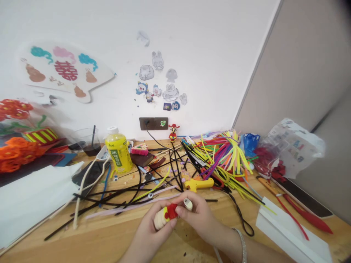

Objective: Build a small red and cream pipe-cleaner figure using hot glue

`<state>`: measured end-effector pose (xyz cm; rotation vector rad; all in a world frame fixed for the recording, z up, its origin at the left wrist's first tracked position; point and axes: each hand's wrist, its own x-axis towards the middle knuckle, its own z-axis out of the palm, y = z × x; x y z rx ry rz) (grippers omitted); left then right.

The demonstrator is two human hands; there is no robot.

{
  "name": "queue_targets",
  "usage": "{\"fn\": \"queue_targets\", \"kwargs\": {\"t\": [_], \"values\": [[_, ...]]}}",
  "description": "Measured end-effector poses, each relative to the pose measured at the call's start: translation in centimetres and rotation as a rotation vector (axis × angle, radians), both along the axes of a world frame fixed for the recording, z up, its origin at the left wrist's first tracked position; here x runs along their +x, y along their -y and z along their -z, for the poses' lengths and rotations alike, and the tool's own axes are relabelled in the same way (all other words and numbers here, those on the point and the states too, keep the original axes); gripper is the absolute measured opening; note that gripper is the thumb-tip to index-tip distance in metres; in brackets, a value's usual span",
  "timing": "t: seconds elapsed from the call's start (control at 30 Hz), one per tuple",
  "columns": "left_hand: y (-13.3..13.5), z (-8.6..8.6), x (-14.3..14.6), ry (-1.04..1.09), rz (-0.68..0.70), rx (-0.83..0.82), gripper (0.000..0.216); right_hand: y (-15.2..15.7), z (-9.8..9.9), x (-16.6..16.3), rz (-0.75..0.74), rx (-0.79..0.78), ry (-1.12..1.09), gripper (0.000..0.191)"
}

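Observation:
My left hand (149, 226) is wrapped round a small craft figure (159, 220) that looks wound from fuzzy pipe cleaners, with a cream body, a yellow band and a red part. The fingers of my right hand (199, 217) are closed at the red end of it, so both hands touch the figure. A whitish rounded end of some object (188, 204) pokes out above my right fingers; its kind cannot be made out. Just beyond the hands, a yellow handled tool (199, 183) lies on the wooden table (109, 241).
Black pipe cleaners (117, 195) lie scattered across the middle, with a colourful bundle of pipe cleaners (222, 153) to the right. A yellow drink bottle (119, 151) stands at left. By the wall is a small red figure (173, 132). Red-handled scissors (304, 215) lie far right.

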<state>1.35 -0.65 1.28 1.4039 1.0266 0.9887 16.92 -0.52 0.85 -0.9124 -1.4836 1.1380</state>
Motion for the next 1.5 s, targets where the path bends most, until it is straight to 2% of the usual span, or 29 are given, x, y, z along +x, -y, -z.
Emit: {"fn": "queue_targets", "kwargs": {"t": [0.17, 0.33, 0.53, 0.83, 1.03, 1.3, 1.4, 1.5], "values": [[-0.1, 0.0, 0.2, 0.022, -0.008, -0.030, 0.036, 0.0, -0.2, 0.0, 0.017, -0.003, -0.003, 0.012], [-0.4, 0.0, 0.3, -0.049, 0.000, -0.054, 0.037, -0.3, 0.2, 0.1, 0.041, -0.006, 0.024, 0.012], [-0.6, -0.1, 0.3, -0.064, -0.024, -0.068, 0.021, -0.3, 0.0, 0.0, -0.029, 0.005, 0.007, 0.015], [-0.3, -0.5, 0.3, -0.030, -0.039, -0.139, 0.017, -0.1, 0.1, 0.0, -0.083, 0.076, -0.005, 0.023], [-0.2, -0.2, 0.4, 0.035, -0.022, -0.174, 0.016, -0.3, 0.4, -0.1, -0.123, 0.171, -0.076, 0.020], [-0.1, -0.3, 0.6, 0.063, 0.004, -0.218, 0.016, -0.6, -0.1, -0.2, -0.127, 0.409, -0.064, 0.015], [-0.1, 0.2, 0.6, 0.091, 0.028, -0.215, 0.015, -0.7, -0.2, -0.1, -0.124, 0.470, -0.030, 0.013], [-0.1, 1.0, 0.6, 0.097, 0.030, -0.223, 0.017, -0.5, -0.2, 0.1, -0.118, 0.454, 0.036, 0.014]]}}
